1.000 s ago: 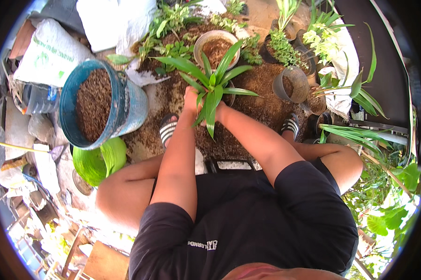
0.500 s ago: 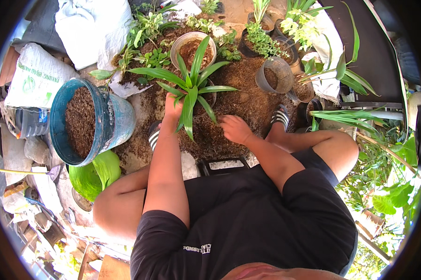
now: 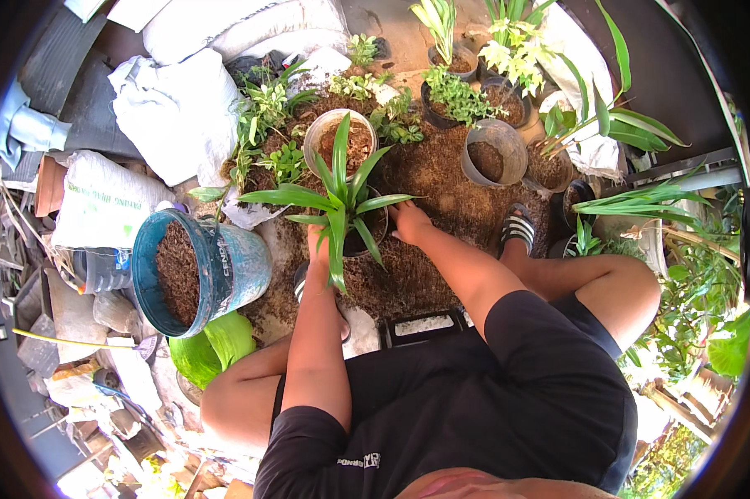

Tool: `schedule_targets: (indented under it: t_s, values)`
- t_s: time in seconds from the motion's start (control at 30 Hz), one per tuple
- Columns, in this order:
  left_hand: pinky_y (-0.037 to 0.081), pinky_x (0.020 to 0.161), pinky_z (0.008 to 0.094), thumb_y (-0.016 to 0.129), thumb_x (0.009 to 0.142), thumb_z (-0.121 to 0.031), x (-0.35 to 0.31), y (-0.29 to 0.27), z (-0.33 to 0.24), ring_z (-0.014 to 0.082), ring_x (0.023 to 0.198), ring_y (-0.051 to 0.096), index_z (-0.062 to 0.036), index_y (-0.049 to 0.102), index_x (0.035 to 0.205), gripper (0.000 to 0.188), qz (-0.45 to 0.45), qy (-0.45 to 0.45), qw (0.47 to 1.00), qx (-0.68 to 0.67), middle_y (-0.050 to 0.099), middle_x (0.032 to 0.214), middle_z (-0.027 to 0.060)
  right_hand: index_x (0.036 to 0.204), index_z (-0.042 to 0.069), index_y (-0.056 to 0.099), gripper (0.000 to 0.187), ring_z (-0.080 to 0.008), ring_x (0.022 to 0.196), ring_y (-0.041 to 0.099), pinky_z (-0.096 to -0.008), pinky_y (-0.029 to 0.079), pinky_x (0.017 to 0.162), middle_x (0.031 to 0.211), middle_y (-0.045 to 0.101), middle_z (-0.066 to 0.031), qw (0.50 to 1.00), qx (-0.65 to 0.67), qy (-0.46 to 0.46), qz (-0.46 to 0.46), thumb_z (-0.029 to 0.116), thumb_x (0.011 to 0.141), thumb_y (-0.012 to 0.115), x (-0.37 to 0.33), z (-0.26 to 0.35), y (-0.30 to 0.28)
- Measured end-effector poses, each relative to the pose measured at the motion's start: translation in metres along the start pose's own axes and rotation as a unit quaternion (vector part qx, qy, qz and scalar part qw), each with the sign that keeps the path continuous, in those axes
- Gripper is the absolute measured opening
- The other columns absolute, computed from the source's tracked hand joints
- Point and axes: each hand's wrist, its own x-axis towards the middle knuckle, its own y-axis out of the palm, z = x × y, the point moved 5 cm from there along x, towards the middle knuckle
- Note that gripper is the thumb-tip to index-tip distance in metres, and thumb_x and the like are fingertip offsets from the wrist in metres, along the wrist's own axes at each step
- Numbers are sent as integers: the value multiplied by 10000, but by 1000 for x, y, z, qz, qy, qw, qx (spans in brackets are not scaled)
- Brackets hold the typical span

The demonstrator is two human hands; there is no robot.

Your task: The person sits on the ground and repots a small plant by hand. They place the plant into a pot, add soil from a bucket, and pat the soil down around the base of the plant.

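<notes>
A green plant (image 3: 338, 200) with long strap-like leaves spreads over a dark plant pot (image 3: 378, 223), hiding most of it. At the pot's left side is my left hand (image 3: 318, 241), its fingers covered by the leaves. My right hand (image 3: 410, 221) grips the pot's right side near the rim, fingers bent against it. Just beyond the plant stands a pale round pot (image 3: 312, 141) holding brown soil mix. Loose brown potting mix (image 3: 429, 270) lies on the ground around my hands.
A blue bucket (image 3: 254, 262) of potting mix leans at the left, with a bright green rounded object (image 3: 200, 353) below it. White sacks (image 3: 175, 116) lie at the far left. A grey pot (image 3: 512, 150) and several potted plants (image 3: 458, 96) stand at the far right.
My right hand has moved forward from above the loose soil to the pot's right side. My left hand has shifted lower beside the pot. The whole view has tilted slightly.
</notes>
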Motion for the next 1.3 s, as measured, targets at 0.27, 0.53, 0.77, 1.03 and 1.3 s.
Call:
schedule_targets:
  t_s: [0.27, 0.53, 0.77, 1.03, 1.3]
  values:
    - [440, 1079, 515, 937, 635, -168, 7, -28, -75, 458, 1275, 470, -177, 583, 1407, 848, -31, 38, 943, 330, 522, 1361, 216, 1490, 100, 487, 504, -366, 1343, 493, -432, 556, 999, 1474, 450, -169, 996, -50, 67, 34, 24, 994, 541, -28, -31, 22]
    - [527, 984, 457, 916, 738, -297, 32, 2, -25, 402, 1153, 642, -80, 620, 1360, 722, 98, -156, 947, -263, 664, 1292, 190, 1478, 47, 512, 548, -384, 1276, 575, -502, 504, 1050, 1455, 547, -201, 961, 226, 129, 91, 201, 973, 661, -48, -83, 27]
    - [545, 930, 452, 786, 823, -453, 39, 2, -94, 373, 1087, 685, -135, 731, 1220, 512, 142, -137, 945, 262, 723, 1160, 204, 1315, 11, 599, 419, -267, 1126, 642, -441, 538, 941, 1206, 668, -151, 912, 341, -21, 225, 195, 950, 692, -96, 21, -30]
    - [522, 964, 462, 742, 851, -570, 31, -8, -100, 359, 1118, 690, -185, 732, 1248, 553, 146, -165, 947, 235, 742, 1167, 167, 1208, 8, 627, 351, -256, 1047, 632, -437, 541, 839, 1157, 634, -139, 906, 423, -4, -11, 204, 929, 711, -59, 62, -62]
    - [519, 942, 442, 674, 874, -643, 27, -6, -129, 362, 1061, 704, -135, 758, 1198, 609, 168, -177, 956, 161, 747, 1129, 191, 1315, -133, 481, 591, -304, 974, 666, -447, 532, 800, 1150, 655, -218, 838, 532, 114, -43, 232, 901, 692, 7, 51, -21]
